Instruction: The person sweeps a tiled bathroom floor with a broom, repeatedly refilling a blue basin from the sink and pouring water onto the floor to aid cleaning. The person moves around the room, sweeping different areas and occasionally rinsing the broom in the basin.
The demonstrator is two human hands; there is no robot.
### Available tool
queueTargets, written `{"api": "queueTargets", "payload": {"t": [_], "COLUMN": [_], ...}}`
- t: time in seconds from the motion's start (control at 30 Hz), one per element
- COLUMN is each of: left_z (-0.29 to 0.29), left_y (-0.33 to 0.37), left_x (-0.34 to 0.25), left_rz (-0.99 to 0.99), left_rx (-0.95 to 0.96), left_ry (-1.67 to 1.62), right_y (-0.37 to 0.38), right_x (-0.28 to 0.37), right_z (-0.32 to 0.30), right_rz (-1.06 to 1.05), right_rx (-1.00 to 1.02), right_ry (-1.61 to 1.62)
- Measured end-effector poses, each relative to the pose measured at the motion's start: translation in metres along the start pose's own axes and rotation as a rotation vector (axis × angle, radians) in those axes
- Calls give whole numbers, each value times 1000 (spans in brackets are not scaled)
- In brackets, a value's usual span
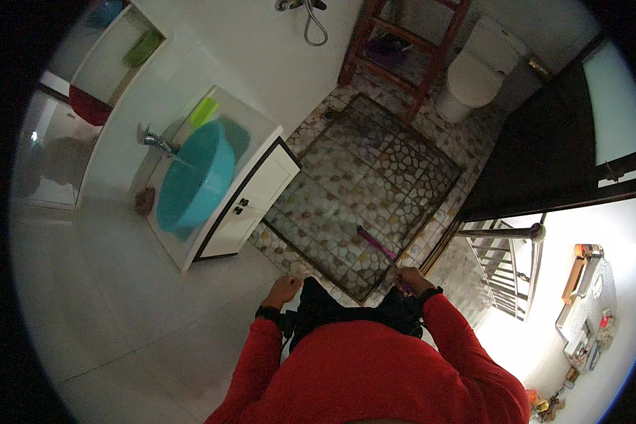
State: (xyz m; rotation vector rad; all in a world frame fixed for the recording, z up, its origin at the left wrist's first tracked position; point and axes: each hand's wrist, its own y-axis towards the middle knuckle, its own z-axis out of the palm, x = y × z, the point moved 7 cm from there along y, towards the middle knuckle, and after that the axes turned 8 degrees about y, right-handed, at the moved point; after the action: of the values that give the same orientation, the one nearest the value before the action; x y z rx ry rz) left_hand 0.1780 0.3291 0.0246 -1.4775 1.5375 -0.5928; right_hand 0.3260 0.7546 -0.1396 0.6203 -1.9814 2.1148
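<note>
My right hand (415, 281) is closed around a thin purple stick-like thing (381, 245), by my right thigh. The purple thing points forward and left over the tiled floor, and its far tip is dark; its exact kind is too small to tell. Beside my left thigh, my left hand (285, 291) is curled closed, with nothing visible in it. Ahead and left of that hand, a large teal basin (222, 166) rests tilted in the washbasin counter (258, 126). A metal tap (160, 143) reaches over its rim, with what looks like a stream of water.
Under the counter is a white cabinet (265, 194) with dark trim. Pebble-patterned tiles (325, 191) cover the floor. A reddish wooden ladder (431, 78) and a toilet (473, 78) stand at the back. A dark door (530, 155) opens on the right, near a stair railing (505, 261).
</note>
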Motion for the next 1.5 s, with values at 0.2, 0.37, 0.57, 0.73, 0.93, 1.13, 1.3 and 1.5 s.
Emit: {"api": "queueTargets", "payload": {"t": [0.2, 0.37, 0.57, 0.73, 0.93, 1.13, 1.3, 1.5], "left_z": [7, 18, 16, -1, -32, -56, -25, -2], "left_y": [8, 19, 21, 12, -2, 4, 47, 66], "left_x": [18, 32, 34, 26, 31, 44, 61, 65], "left_rz": [-27, 61, 171, 61, 37, 193, 368, 179], "left_rx": [-22, -197, -224, -190, -186, -437, -569, -350], "left_ry": [-143, -96, -70, -247, -615, -322, 17, -236], "right_y": [-32, 12, 12, -2, -8, -3, 12, 28], "right_x": [36, -4, 3, 1, 3, 16, 0, -29], "right_z": [7, 9, 17, 19, 19, 19, 18, 19], "right_rz": [-219, -184, -711, -216, -124, -548, -373, -54], "right_rx": [-90, -88, -111, -52, -132, -127, -23, -76], "right_ry": [-6, 267, -87, 205, 281, -138, -30, 306]}}
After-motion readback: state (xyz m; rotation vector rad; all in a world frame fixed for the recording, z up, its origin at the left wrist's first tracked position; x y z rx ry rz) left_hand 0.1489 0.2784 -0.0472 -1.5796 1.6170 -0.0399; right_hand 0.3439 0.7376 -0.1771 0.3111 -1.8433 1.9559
